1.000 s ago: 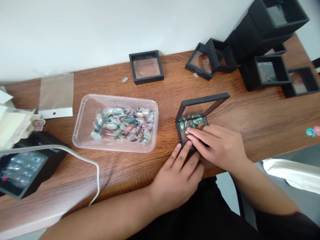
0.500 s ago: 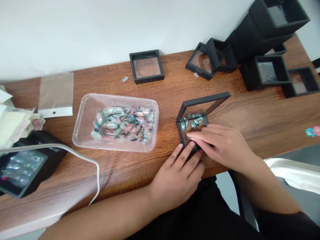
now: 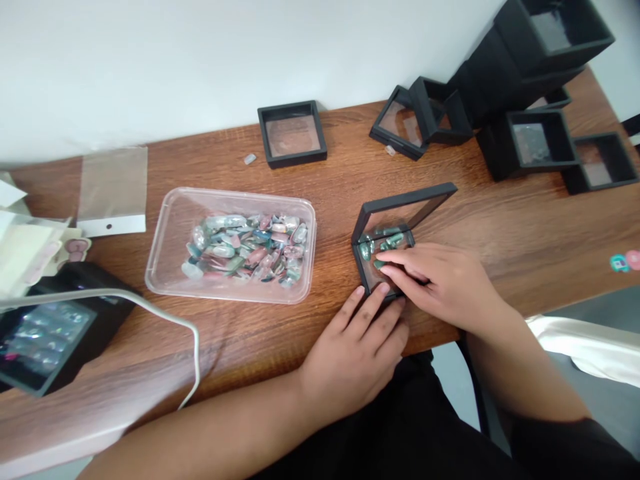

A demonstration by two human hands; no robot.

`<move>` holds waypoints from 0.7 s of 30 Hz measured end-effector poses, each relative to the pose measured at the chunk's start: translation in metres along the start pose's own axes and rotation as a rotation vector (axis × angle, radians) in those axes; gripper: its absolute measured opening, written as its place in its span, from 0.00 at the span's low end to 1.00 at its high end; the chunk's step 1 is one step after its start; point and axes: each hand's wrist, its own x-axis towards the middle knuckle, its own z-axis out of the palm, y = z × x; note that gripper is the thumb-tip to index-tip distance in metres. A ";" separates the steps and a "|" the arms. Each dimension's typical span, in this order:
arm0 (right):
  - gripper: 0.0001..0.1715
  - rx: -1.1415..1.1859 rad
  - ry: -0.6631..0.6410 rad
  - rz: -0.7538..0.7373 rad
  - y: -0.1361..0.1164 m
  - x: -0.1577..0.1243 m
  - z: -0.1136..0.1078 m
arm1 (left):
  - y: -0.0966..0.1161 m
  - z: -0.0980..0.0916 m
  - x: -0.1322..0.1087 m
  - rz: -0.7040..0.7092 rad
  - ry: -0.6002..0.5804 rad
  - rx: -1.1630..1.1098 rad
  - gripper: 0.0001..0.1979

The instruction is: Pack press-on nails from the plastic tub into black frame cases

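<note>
A black frame case (image 3: 361, 267) stands open on the wooden table, its lid tilted up at the back. Several shiny green nail-shaped pieces (image 3: 367, 251) lie inside it. My left hand (image 3: 354, 347) rests with fingers spread, the fingertips on the case's front edge; it holds nothing. Over the case, my right hand (image 3: 443, 283) has thumb and index finger on a small green piece (image 3: 380, 264). To the left is a clear plastic tub (image 3: 173, 267) with many pink, green and clear pieces (image 3: 245, 250).
Black frame boxes (image 3: 500, 87) are stacked at the back right, and another black frame (image 3: 295, 162) lies near the wall. On the left are a clear bag (image 3: 114, 187), a white cable (image 3: 165, 313) and a black display box (image 3: 90, 333).
My right thumb and index finger have moved slightly up and apart inside the case, and the green piece between them shows more. My left hand stays in place.
</note>
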 end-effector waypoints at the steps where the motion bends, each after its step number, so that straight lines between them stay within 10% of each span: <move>1: 0.10 -0.001 0.010 -0.001 0.000 0.000 0.000 | 0.000 -0.001 0.000 0.001 -0.001 -0.001 0.21; 21: 0.14 0.126 -0.015 -0.129 0.006 -0.003 -0.002 | 0.001 -0.001 0.000 0.006 0.030 0.024 0.21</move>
